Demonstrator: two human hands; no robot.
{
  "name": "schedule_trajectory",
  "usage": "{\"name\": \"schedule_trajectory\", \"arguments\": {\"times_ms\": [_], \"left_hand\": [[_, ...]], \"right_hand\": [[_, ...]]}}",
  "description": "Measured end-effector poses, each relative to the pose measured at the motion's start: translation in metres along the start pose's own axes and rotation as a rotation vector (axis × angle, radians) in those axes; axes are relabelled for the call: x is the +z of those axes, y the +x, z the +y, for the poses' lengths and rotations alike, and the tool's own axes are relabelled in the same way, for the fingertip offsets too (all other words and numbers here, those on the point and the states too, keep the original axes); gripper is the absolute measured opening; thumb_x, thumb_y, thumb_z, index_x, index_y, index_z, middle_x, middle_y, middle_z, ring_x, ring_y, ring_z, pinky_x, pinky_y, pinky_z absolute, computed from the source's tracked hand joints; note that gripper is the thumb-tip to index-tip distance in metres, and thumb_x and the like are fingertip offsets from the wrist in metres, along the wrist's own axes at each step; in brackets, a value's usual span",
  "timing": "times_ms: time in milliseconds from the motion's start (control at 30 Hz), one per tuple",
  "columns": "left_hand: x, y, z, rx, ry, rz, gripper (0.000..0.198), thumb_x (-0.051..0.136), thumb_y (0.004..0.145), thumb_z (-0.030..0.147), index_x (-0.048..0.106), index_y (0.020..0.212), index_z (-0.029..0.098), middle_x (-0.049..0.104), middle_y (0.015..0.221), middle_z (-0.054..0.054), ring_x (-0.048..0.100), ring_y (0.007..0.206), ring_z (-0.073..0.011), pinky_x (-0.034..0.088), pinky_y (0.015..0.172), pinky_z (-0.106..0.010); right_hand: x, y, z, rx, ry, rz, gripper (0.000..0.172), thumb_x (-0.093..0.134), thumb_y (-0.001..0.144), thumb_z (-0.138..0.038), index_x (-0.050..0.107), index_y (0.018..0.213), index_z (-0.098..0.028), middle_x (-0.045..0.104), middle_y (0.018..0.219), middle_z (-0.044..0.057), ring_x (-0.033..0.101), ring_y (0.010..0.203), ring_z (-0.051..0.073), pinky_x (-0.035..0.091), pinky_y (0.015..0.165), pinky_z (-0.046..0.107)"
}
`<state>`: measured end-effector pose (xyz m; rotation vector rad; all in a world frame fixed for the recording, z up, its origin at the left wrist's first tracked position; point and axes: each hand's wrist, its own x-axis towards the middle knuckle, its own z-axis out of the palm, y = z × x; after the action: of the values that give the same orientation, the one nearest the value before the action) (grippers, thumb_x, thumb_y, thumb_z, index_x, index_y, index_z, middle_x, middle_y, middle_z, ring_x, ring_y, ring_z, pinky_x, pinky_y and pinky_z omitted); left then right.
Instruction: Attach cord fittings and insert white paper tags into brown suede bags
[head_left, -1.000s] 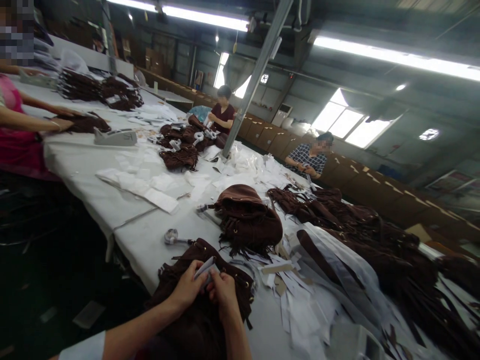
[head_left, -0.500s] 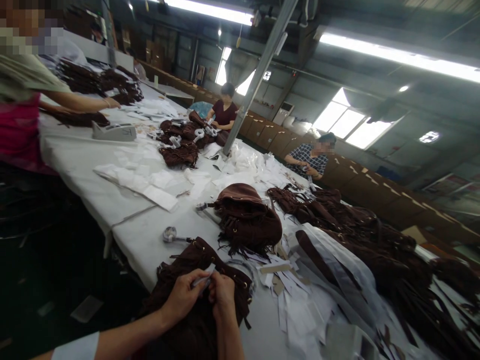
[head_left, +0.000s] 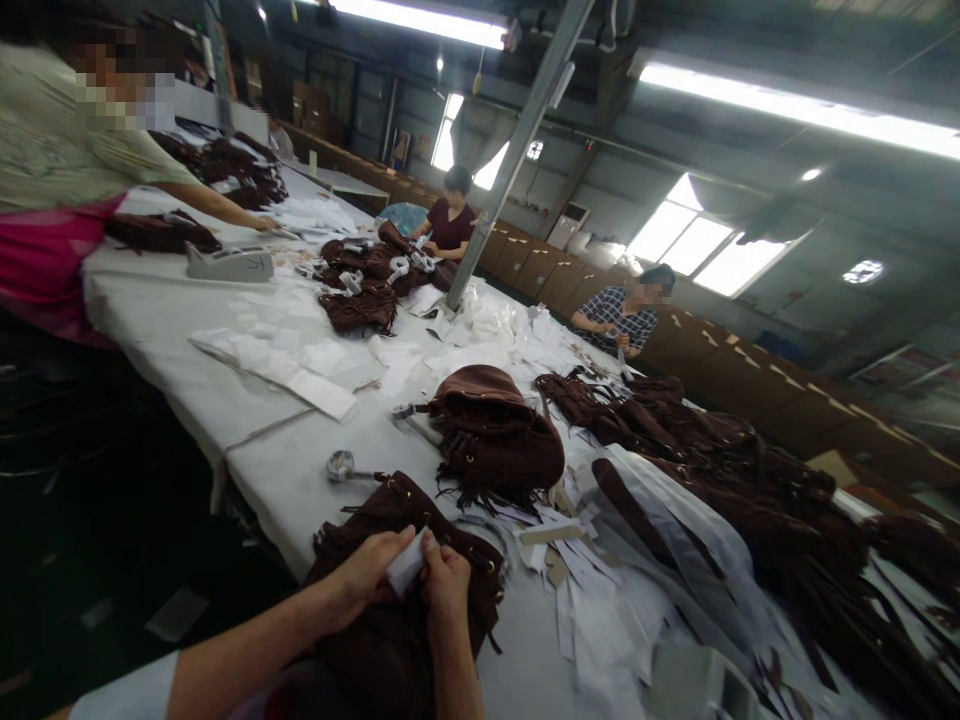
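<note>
A small piece of white paper [head_left: 407, 567] is pinched between my two hands, above a dark brown fringed bag. My left hand [head_left: 377, 568] grips its left side, and my right hand [head_left: 445, 580] holds its right edge between thumb and fingers. The brown bag [head_left: 367, 640] lies at the table's near edge, with gold eyelets along its top. A wrapped strap end [head_left: 341, 466] sticks out from its upper left. Beyond it, a second brown fringed bag [head_left: 499, 440] rests on the table.
White paper strips [head_left: 562, 545] lie scattered right of my hands, beside a translucent plastic sheet [head_left: 675, 540]. A long heap of brown bags [head_left: 750, 470] runs along the right. A tape dispenser [head_left: 229, 263] stands at the far left, near a co-worker's outstretched arm [head_left: 202, 200]. A metal post [head_left: 517, 150] rises mid-table.
The white paper between my hands has turned so that more of its flat face shows. At the left, the co-worker has leaned in and reached farther right across the table.
</note>
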<state>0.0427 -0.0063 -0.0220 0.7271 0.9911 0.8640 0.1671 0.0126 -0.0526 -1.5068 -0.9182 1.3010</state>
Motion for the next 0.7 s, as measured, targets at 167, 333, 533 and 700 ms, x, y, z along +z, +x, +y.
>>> {"name": "schedule_trajectory", "arguments": {"times_ms": [167, 333, 533, 700], "left_hand": [[0.005, 0.006, -0.005, -0.041, 0.124, 0.038, 0.060, 0.058, 0.060, 0.072, 0.053, 0.075, 0.014, 0.052, 0.057, 0.001, 0.047, 0.049, -0.0111, 0.029, 0.042, -0.020], [0.003, 0.007, -0.015, -0.046, -0.018, 0.022, 0.052, 0.062, 0.062, 0.066, 0.044, 0.072, 0.018, 0.047, 0.055, 0.006, 0.025, 0.036, -0.0021, 0.008, 0.037, -0.017], [0.005, 0.013, -0.015, 0.009, 0.023, 0.045, 0.053, 0.057, 0.062, 0.070, 0.044, 0.065, 0.018, 0.043, 0.047, 0.007, 0.022, 0.029, -0.0018, 0.007, 0.034, -0.019], [0.004, 0.005, -0.023, 0.085, 0.139, 0.111, 0.053, 0.056, 0.063, 0.070, 0.046, 0.064, 0.018, 0.041, 0.046, 0.007, 0.026, 0.032, -0.0041, 0.013, 0.034, -0.018]], "right_hand": [[0.001, -0.003, 0.002, -0.067, -0.062, 0.017, 0.054, 0.058, 0.067, -0.068, 0.038, 0.047, -0.021, 0.035, 0.039, -0.007, 0.031, 0.037, 0.007, 0.024, 0.037, 0.023], [-0.003, -0.005, 0.001, -0.118, -0.155, 0.036, 0.053, 0.055, 0.071, -0.067, 0.042, 0.049, -0.021, 0.040, 0.041, -0.006, 0.035, 0.042, 0.009, 0.026, 0.040, 0.024], [-0.002, -0.004, -0.003, -0.177, -0.198, 0.023, 0.055, 0.046, 0.074, -0.070, 0.043, 0.050, -0.020, 0.043, 0.046, -0.004, 0.037, 0.047, 0.010, 0.029, 0.045, 0.024], [-0.019, -0.024, -0.012, -0.094, -0.137, 0.016, 0.058, 0.041, 0.075, -0.072, 0.058, 0.066, -0.017, 0.052, 0.048, -0.002, 0.041, 0.036, 0.010, 0.030, 0.038, 0.022]]}}
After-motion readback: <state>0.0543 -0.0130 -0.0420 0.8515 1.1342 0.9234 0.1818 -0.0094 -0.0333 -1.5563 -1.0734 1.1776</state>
